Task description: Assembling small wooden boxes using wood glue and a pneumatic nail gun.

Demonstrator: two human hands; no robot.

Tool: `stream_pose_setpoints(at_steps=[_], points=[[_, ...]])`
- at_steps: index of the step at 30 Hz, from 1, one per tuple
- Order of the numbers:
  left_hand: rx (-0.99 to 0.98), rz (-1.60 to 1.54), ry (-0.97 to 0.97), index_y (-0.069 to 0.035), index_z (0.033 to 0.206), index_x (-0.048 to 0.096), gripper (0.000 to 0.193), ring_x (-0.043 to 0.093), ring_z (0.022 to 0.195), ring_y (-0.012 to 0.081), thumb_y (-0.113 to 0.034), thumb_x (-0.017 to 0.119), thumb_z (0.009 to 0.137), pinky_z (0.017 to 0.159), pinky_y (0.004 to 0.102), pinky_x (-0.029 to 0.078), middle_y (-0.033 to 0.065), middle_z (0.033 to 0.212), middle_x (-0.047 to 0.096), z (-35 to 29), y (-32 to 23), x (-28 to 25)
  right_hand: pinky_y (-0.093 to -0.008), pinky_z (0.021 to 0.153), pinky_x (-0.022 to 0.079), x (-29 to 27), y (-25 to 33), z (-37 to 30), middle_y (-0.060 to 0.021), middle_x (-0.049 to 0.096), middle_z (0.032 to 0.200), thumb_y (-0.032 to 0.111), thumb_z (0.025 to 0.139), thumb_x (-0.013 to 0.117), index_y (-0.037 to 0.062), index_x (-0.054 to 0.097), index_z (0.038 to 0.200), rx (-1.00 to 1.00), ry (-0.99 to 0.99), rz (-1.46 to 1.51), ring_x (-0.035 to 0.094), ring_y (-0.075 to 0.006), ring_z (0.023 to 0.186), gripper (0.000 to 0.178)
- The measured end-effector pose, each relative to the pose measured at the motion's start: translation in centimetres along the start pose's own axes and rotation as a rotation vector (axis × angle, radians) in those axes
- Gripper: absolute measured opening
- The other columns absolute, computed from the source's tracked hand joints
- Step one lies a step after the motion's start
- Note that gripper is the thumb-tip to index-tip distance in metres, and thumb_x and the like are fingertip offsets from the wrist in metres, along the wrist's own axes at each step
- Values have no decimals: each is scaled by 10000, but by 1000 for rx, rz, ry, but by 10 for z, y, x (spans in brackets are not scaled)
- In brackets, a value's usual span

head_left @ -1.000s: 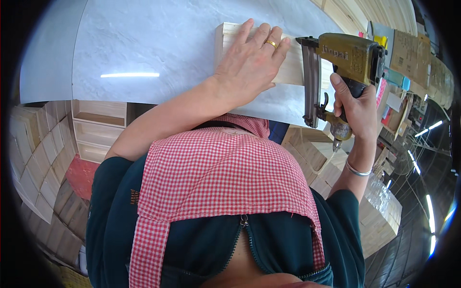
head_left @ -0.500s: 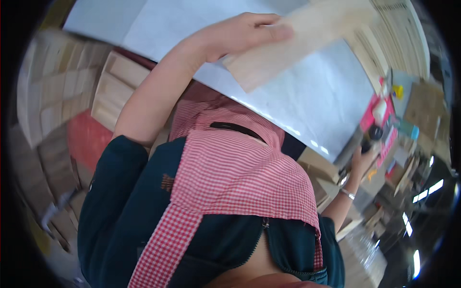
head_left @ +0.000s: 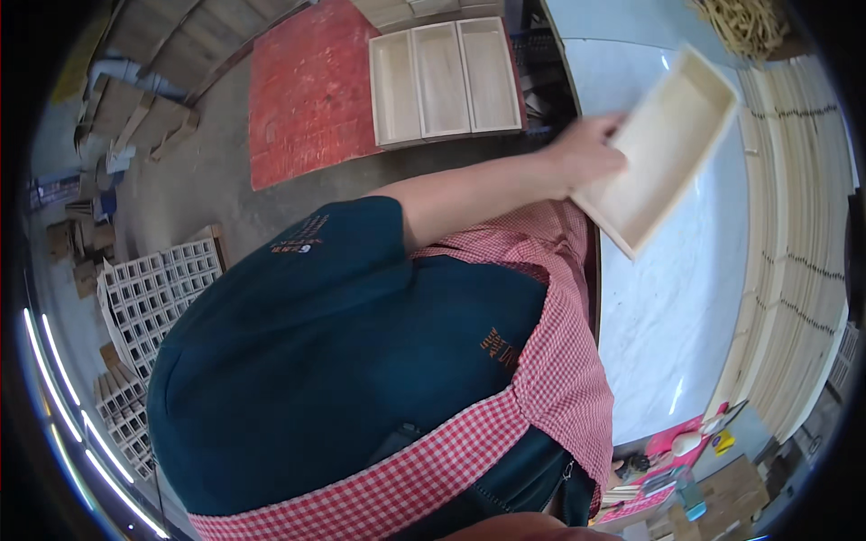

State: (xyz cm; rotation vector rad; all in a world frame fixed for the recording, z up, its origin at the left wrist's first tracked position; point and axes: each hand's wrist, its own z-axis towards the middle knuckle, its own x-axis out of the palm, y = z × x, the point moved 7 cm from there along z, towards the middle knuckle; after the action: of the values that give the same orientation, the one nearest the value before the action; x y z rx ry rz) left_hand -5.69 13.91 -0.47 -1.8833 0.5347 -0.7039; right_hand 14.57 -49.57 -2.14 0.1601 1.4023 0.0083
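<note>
The left hand (head_left: 591,158) is partly closed, gripping one long side of a shallow, open-topped rectangular box of pale wood (head_left: 663,149); blur hides just how the fingers lie. From here I see the box held slantwise above the near edge of a grey-white marbled worktop (head_left: 667,325), its hollow turned up toward the person's head. I cannot tell how the right hand stands, for it is out of my sight. Long pale wooden boards (head_left: 794,225) lie stacked along the worktop's far edge, and a heap of thin tan strips (head_left: 744,27) sits by one far corner. Past the opposite end are a bright yellow object (head_left: 723,442) and a clear blue-green bottle (head_left: 690,494). Behind the outstretched arm, three shallow open pale-wood boxes (head_left: 444,81) stand side by side at one edge of a scuffed red board (head_left: 311,99).
</note>
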Motion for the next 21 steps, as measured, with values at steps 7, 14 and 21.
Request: stream_pose_setpoints(at_steps=[7, 14, 21], points=[[85, 47, -582, 50, 1268, 591, 537, 651, 883, 292, 93, 476, 745, 760, 356, 563, 209, 1069, 673, 0, 27, -202, -446, 758, 522, -44, -43, -19, -297, 664, 1080, 392, 986, 533, -94, 589, 1206, 162, -101, -9, 656, -424, 876, 537], [12, 216, -763, 46, 1238, 620, 518, 616, 851, 278, 90, 457, 748, 771, 334, 514, 195, 1021, 681, 56, 112, -250, -458, 725, 505, -97, -71, -52, -304, 650, 1059, 479, 1011, 498, -96, 576, 1190, 331, -187, -57, 640, -430, 840, 608], [73, 399, -883, 56, 1230, 620, 516, 608, 846, 289, 72, 469, 736, 779, 337, 512, 193, 987, 672, 64, 134, -271, -449, 710, 498, -97, -15, -43, -263, 657, 967, 479, 1033, 498, -66, 613, 1134, 224, -204, -56, 647, -389, 806, 566]])
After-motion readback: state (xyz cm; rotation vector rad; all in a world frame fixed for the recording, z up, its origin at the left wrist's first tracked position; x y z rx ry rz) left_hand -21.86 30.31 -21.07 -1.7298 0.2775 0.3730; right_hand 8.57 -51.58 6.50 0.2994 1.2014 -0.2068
